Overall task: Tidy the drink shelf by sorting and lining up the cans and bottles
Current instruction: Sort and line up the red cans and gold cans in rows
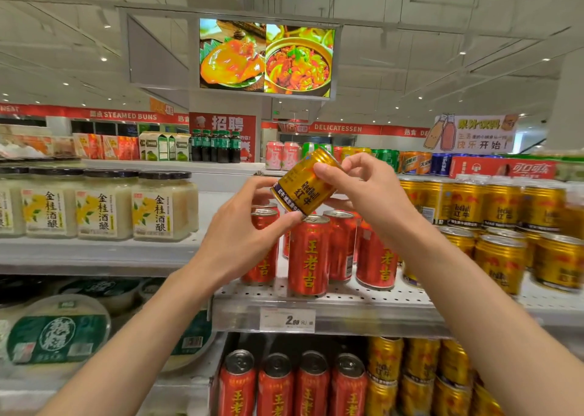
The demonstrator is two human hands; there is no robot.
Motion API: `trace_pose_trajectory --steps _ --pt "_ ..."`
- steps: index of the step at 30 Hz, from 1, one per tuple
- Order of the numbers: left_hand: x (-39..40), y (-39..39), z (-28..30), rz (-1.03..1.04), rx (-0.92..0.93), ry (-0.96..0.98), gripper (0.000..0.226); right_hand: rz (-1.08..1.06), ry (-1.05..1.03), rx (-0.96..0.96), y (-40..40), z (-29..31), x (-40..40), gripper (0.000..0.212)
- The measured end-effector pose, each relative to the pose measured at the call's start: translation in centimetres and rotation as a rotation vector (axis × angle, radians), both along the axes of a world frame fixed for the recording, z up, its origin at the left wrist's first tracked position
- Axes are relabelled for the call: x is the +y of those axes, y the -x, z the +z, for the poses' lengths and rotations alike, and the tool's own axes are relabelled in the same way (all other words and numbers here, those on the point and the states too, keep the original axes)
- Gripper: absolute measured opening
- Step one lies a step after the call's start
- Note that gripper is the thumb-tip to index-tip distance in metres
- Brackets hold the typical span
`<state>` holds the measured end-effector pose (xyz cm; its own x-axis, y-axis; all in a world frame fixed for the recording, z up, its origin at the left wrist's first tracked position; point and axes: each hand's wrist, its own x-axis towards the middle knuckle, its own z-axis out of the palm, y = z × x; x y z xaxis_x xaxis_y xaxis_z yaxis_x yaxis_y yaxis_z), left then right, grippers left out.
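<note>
A gold Red Bull can [303, 183] is tilted in the air above the red cans, upside down with its label inverted. My left hand [240, 232] pinches its lower end with thumb and fingers. My right hand [363, 191] grips its upper side. Below it, several red Wanglaoji cans [309, 254] stand in a loose cluster on the perforated shelf [363, 298]. To the right, gold Red Bull cans [502, 260] stand in rows, with another row [467, 203] behind them.
Glass jars of rice wine [104, 207] fill the shelf on the left. Red cans [294, 387] and gold cans [420, 374] line the lower shelf. A price tag [287, 320] sits on the shelf edge. Round tubs [57, 330] lie at lower left.
</note>
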<state>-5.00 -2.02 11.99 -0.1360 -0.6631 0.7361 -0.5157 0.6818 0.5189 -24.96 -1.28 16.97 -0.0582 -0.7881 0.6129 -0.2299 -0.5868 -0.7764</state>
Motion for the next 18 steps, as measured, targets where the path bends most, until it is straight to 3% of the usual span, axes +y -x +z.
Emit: trace_pose_trajectory --steps 10,18 --pt "3.7 2.5 -3.6 -0.152 0.019 0.091 0.057 0.021 -0.090 -0.167 3.4 -5.1 7.3 0.033" --pt "6.6 11.6 -9.6 -0.237 0.038 -0.034 0.050 -0.051 -0.192 -0.244 12.1 -11.3 10.8 0.039"
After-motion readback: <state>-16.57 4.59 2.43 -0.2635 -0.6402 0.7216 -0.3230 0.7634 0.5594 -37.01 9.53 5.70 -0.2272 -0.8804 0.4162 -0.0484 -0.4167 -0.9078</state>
